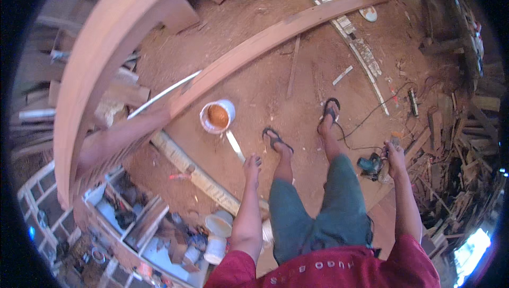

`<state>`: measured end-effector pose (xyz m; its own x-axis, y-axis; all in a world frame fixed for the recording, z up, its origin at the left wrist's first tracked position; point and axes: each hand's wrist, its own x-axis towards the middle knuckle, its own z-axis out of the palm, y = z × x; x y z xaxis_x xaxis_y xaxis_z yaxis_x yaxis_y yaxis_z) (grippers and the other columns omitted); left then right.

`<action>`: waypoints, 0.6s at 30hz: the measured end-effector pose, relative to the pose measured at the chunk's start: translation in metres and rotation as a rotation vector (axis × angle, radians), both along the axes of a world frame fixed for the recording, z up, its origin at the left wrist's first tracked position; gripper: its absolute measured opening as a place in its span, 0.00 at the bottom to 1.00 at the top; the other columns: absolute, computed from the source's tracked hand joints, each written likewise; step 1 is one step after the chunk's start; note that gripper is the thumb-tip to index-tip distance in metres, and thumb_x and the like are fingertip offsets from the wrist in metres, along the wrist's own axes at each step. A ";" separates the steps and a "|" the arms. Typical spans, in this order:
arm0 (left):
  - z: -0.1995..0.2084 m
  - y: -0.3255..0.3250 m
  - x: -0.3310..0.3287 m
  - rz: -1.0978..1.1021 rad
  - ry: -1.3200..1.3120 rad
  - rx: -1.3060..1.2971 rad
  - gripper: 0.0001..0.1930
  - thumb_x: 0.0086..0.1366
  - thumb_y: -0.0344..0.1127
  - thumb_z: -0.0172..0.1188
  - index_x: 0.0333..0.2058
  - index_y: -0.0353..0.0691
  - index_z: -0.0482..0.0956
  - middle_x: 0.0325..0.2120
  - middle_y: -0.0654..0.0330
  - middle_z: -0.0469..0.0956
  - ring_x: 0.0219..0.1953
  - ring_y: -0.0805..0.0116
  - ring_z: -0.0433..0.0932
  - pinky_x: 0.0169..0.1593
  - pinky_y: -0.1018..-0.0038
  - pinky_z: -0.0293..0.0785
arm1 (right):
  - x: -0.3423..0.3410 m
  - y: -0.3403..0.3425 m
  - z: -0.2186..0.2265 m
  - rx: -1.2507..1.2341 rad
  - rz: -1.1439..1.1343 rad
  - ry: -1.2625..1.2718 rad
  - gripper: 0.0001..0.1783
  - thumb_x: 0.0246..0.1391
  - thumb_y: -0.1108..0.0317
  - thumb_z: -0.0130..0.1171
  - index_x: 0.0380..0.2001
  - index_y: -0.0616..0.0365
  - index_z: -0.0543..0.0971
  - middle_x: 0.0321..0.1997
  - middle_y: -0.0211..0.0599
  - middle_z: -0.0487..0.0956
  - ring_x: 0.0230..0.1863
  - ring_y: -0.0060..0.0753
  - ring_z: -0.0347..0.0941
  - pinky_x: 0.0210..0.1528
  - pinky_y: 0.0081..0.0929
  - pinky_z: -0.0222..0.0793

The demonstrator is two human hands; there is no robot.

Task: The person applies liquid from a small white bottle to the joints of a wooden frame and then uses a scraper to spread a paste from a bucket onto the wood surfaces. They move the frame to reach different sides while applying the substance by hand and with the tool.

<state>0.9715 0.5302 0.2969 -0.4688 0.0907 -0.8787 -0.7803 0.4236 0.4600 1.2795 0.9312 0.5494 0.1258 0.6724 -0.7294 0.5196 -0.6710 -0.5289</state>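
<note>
My left hand [253,166] hangs low with its fingers bent. A flat white strip [235,146] reaches up to its fingertips; whether they grip it or it lies on the ground behind, I cannot tell. Just beyond stands a white bucket [229,108] with an orange-brown mass inside. To the right, my right hand [394,159] is closed around something small and dark, too hidden to name. Close beside that hand, a green corded power tool [366,164] rests on the ground. My feet in dark flip-flops [331,112] are between the hands.
A long curved wooden beam [254,46] crosses the dirt floor, and a larger curved timber [87,86] rises at left. Whitish weathered planks [199,171] lie across the ground. Scrap wood [450,182] is heaped at right. A cord [366,121] trails near my feet.
</note>
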 end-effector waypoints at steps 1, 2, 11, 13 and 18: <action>-0.028 0.009 -0.007 0.117 -0.076 -0.006 0.26 0.68 0.59 0.50 0.47 0.42 0.78 0.36 0.57 0.82 0.36 0.66 0.79 0.40 0.68 0.74 | -0.005 0.003 -0.020 -0.024 -0.058 0.050 0.08 0.60 0.64 0.56 0.31 0.55 0.74 0.24 0.30 0.75 0.22 0.26 0.72 0.20 0.24 0.66; -0.093 -0.030 -0.014 0.206 -0.101 0.053 0.25 0.69 0.59 0.48 0.46 0.43 0.77 0.35 0.59 0.81 0.34 0.68 0.78 0.36 0.70 0.73 | -0.029 -0.001 -0.033 -0.082 -0.088 0.101 0.07 0.60 0.65 0.56 0.31 0.56 0.74 0.25 0.31 0.75 0.23 0.26 0.72 0.21 0.24 0.66; -0.283 0.000 -0.151 0.971 0.070 -0.003 0.20 0.71 0.50 0.44 0.51 0.42 0.71 0.42 0.50 0.77 0.41 0.58 0.79 0.40 0.64 0.82 | -0.036 -0.019 -0.145 -0.411 -0.284 0.137 0.10 0.53 0.74 0.49 0.39 0.60 0.72 0.29 0.34 0.74 0.23 0.26 0.69 0.19 0.22 0.65; -0.303 0.009 -0.169 0.987 0.063 0.034 0.23 0.71 0.50 0.43 0.54 0.38 0.70 0.47 0.46 0.75 0.46 0.52 0.79 0.47 0.61 0.82 | -0.040 -0.003 -0.157 -0.444 -0.351 0.120 0.12 0.51 0.74 0.50 0.41 0.59 0.72 0.29 0.33 0.73 0.25 0.26 0.70 0.18 0.21 0.64; -0.331 0.019 -0.172 0.818 0.263 -0.011 0.24 0.73 0.43 0.39 0.54 0.27 0.69 0.50 0.43 0.74 0.52 0.49 0.77 0.54 0.62 0.81 | -0.011 0.040 -0.192 -0.499 -0.410 0.206 0.14 0.52 0.71 0.52 0.43 0.59 0.72 0.29 0.32 0.73 0.24 0.25 0.70 0.18 0.22 0.64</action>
<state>0.7994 0.5495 -0.0341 -0.5720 -0.3721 -0.7310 -0.7107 -0.2201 0.6682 1.2681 0.9716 0.3577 0.1243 0.1767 -0.9764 0.0930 -0.9818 -0.1658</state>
